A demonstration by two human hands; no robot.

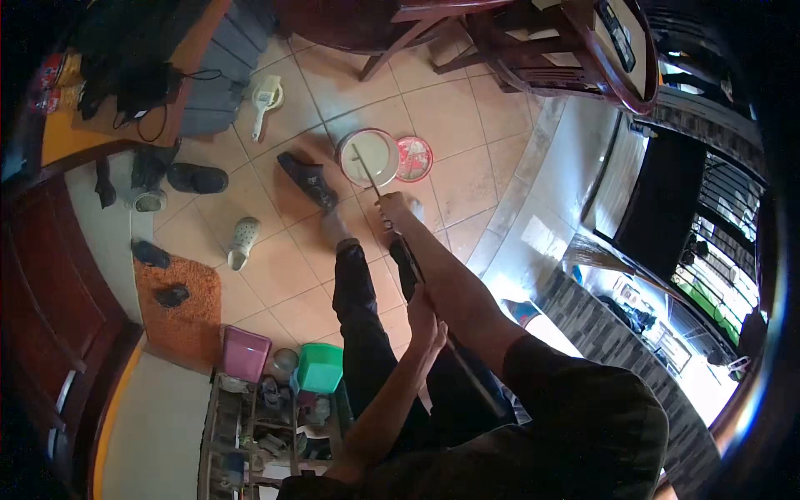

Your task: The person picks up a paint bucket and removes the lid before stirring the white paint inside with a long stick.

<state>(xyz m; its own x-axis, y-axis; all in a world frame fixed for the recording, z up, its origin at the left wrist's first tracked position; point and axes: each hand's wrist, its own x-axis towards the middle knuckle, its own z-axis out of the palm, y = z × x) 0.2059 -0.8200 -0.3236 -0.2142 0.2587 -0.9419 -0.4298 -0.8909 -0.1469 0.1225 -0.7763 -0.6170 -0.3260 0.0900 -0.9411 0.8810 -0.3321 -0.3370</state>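
Observation:
Both of my hands are closed around a long thin stick (411,257) that slants down to a round bucket (369,157) on the tiled floor. My right hand (398,210) grips it near the bucket, and my left hand (427,319) holds it closer to my body. Pale content fills the bucket, and the stick's far end reaches over or into it; the exact contact is unclear. A red-rimmed round lid (413,158) with whitish smears lies beside the bucket. My shod foot (308,181) stands to the left of the bucket.
A dustpan-like scoop (265,100) and a pale clog (242,242) lie on the floor at left, with dark shoes (197,178) nearby. An orange mat (187,321), green basin (321,367) and shoe rack (250,425) are lower left. Wooden chairs (533,67) stand at the top.

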